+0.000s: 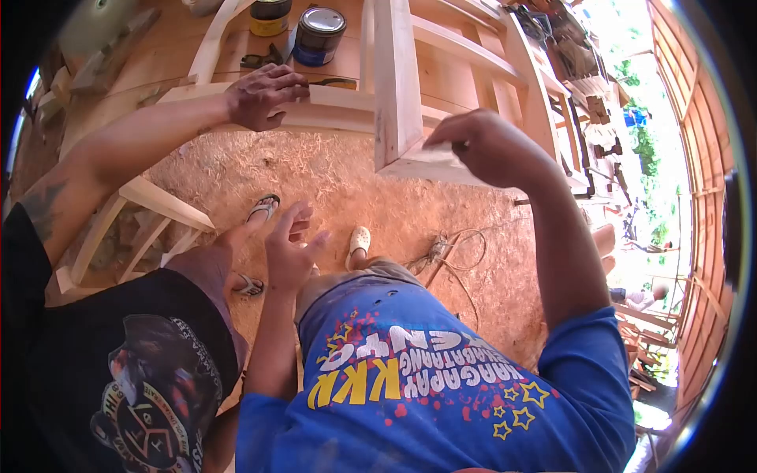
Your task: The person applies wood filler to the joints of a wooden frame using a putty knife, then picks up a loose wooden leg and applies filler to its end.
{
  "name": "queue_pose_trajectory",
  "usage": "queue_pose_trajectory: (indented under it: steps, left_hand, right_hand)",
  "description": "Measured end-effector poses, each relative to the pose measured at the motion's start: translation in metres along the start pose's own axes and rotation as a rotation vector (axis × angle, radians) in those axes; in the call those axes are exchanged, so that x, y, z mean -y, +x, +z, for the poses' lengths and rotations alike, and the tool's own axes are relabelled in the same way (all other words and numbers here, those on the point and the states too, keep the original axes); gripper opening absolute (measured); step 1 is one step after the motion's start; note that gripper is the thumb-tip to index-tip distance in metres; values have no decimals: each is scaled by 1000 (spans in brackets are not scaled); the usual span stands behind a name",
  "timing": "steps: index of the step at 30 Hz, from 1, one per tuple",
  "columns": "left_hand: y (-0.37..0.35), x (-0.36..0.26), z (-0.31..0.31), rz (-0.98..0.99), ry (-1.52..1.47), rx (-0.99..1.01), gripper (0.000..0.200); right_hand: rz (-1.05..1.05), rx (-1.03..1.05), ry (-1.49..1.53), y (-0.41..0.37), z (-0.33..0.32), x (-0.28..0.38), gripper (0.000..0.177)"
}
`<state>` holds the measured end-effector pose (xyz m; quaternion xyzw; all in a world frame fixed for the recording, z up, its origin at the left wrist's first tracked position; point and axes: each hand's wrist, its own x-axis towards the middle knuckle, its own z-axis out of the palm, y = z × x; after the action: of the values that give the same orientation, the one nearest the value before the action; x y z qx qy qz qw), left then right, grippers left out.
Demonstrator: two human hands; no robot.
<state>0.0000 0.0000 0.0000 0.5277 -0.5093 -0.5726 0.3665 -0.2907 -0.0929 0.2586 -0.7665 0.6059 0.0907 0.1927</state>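
Note:
My left hand [290, 248] is raised in front of my blue shirt, its fingers apart and nothing in it. My right hand [487, 146] is bent over the corner of a pale wooden frame [398, 87]. Its fingers curl down to the lower rail [434, 164], close to or touching the wood. What the fingertips hold, if anything, I cannot make out. To my left, a co-worker in a black shirt rests a hand [268, 96] on the long front rail [339, 98] of the woodwork.
Two paint cans [319, 35] stand on the wooden surface behind the rail, beside a dark-handled tool [264, 59]. A slatted wooden piece [150, 217] stands at left. Cord [465, 260] lies on the sawdust-strewn ground. Stacked lumber and tools [572, 47] sit at right.

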Motion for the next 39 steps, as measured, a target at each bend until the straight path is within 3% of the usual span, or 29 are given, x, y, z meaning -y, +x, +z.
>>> queue_pose_trajectory:
  steps: [2,6,9,12,15,19,22,24,26,29,32,35,39]
  left_hand:
    - [-2,4,0,11,-9,-25,68]
    - [-7,4,0,-6,-18,-19,66]
    - [-6,3,1,-15,-15,-1,65]
    - [-8,8,5,-47,-35,12,65]
    - [-8,21,7,-66,-33,35,65]
    - [-7,25,7,-49,-6,53,67]
    - [-1,20,10,-13,26,56,68]
    - [0,22,9,6,49,76,68]
    - [6,32,8,38,63,95,67]
    - [2,4,5,-68,143,153,68]
    - [4,10,1,-62,95,137,67]
    - [-4,-10,8,-33,76,29,63]
    - [-19,-45,38,235,123,-219,46]
  right_hand:
    - [50,-192,61,2,6,-6,36]
    - [-33,-67,-9,-4,24,12,36]
    - [-50,2,-41,-31,43,28,47]
    - [-50,-379,118,-50,79,47,40]
    - [78,-606,158,-55,121,57,44]
    - [70,-769,100,-40,157,52,52]
    - [54,-793,39,-29,195,53,72]
    - [51,-871,77,-18,212,53,70]
    - [19,-843,-38,-10,226,49,56]
    - [10,-688,-37,-9,226,56,53]
    - [-109,-285,178,-12,234,29,54]
    - [-4,-254,397,-42,263,2,58]
    - [249,-150,785,-97,310,-62,69]
